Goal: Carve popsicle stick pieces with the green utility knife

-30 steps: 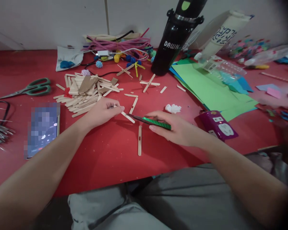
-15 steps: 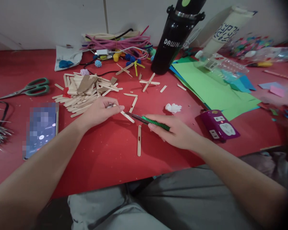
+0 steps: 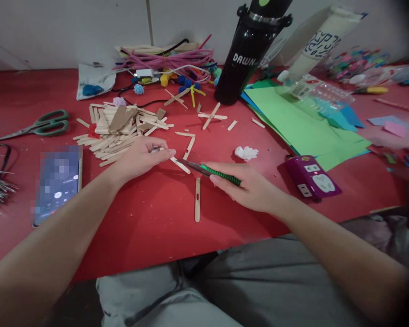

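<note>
Between thumb and fingers, my left hand (image 3: 144, 156) pinches a wooden craft stick (image 3: 182, 166) by one end. A small shiny piece shows by those fingers, too small to name. My right hand (image 3: 240, 182) is wrapped around a green and black utility knife (image 3: 221, 174). Its blade points left and meets the craft stick near the middle. Below them, a second craft stick (image 3: 197, 200) with a slot cut in it lies on the red table (image 3: 150, 218). Just above the blade are broken stick pieces (image 3: 190, 147).
A heap of craft sticks (image 3: 112, 131) lies behind my left hand, with scissors (image 3: 51, 123) and a phone (image 3: 58, 184) at the left. A black bottle (image 3: 240, 63) stands at the back. Green paper (image 3: 303, 118), crumpled tissue (image 3: 246, 153) and a purple power adapter (image 3: 311, 177) are on the right.
Both hands keep almost the same pose, the blade still against the craft stick. The whole view has shifted very slightly.
</note>
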Motion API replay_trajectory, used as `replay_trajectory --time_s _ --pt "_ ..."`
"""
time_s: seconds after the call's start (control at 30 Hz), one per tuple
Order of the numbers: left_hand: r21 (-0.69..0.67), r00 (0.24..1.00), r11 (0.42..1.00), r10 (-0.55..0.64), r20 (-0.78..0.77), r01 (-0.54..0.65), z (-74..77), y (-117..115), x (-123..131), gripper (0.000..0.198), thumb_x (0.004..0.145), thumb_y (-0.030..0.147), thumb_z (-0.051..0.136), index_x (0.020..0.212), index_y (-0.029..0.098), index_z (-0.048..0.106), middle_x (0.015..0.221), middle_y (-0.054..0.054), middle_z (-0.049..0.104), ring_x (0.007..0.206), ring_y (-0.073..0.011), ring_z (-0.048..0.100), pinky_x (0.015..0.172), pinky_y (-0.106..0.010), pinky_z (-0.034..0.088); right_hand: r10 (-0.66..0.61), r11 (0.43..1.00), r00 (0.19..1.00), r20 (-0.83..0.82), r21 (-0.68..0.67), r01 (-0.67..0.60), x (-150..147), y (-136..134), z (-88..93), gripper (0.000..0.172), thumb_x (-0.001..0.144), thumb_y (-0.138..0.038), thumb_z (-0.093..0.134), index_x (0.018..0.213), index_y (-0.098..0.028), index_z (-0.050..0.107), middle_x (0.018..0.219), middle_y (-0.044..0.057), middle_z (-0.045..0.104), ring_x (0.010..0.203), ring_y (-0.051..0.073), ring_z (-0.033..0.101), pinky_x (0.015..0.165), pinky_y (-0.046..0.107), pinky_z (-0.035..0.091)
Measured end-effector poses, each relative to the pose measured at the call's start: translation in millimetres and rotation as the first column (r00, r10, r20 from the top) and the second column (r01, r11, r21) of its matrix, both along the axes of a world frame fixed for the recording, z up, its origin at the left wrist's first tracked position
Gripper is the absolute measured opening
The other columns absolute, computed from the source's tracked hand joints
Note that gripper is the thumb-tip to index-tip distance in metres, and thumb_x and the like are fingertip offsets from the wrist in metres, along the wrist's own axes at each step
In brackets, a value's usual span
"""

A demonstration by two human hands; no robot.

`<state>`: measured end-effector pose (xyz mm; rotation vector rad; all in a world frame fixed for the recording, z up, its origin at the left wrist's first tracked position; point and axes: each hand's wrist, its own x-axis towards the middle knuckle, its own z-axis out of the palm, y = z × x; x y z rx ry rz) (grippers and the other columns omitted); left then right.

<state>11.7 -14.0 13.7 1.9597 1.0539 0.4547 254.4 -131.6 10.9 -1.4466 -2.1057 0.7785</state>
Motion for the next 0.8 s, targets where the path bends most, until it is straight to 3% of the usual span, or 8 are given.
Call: replay_trajectory --time_s 0.17,0.37,0.6,0.8 --pt "-0.018 1.000 1.000 0.010 -0.019 -0.011 1.6 -1 1 0.030 0.078 0.043 0.058 0.062 0.017 0.054 0.054 0.006 0.034 0.052 -0.0075 0.030 0.050 -0.025 0.023 -0.007 1.000 1.000 -0.004 0.006 0.007 -4 -2 3.5 0.039 0.098 -0.033 0.044 0.132 -0.022 0.059 0.125 0.006 0.067 0.110 0.021 0.065 0.098 0.034 0.050" --pt "-0.067 1.000 0.997 0.024 -0.004 -0.024 2.5 -3 4 0.043 0.083 0.049 0.052 0.057 0.020 0.035 0.053 0.005 0.029 0.048 -0.0073 0.024 0.048 -0.027 0.019 -0.022 0.998 1.000 0.020 -0.052 0.023 -10 -3 16.7 0.038 0.098 -0.031 0.043 0.131 -0.021 0.060 0.128 0.004 0.066 0.114 0.022 0.064 0.100 0.034 0.049" --pt "-0.037 0.999 0.998 0.046 -0.016 -0.046 0.5 0 4 0.046 0.085 0.051 0.051 0.058 0.020 0.031 0.052 0.006 0.025 0.047 -0.0069 0.021 0.047 -0.027 0.017 -0.023 0.995 0.999 0.023 -0.095 0.025 -18 -1 25.0 0.037 0.097 -0.027 0.043 0.128 -0.019 0.061 0.127 0.006 0.066 0.116 0.022 0.062 0.099 0.033 0.048" --pt "-0.018 0.999 0.999 0.034 -0.011 -0.035 2.1 -1 5 0.046 0.084 0.050 0.053 0.056 0.020 0.033 0.052 0.006 0.025 0.048 -0.0072 0.022 0.048 -0.027 0.017 -0.013 0.996 1.000 0.015 -0.083 0.015 -19 0 26.2 0.034 0.097 -0.027 0.043 0.123 -0.017 0.063 0.118 0.006 0.070 0.102 0.020 0.066 0.090 0.030 0.050"
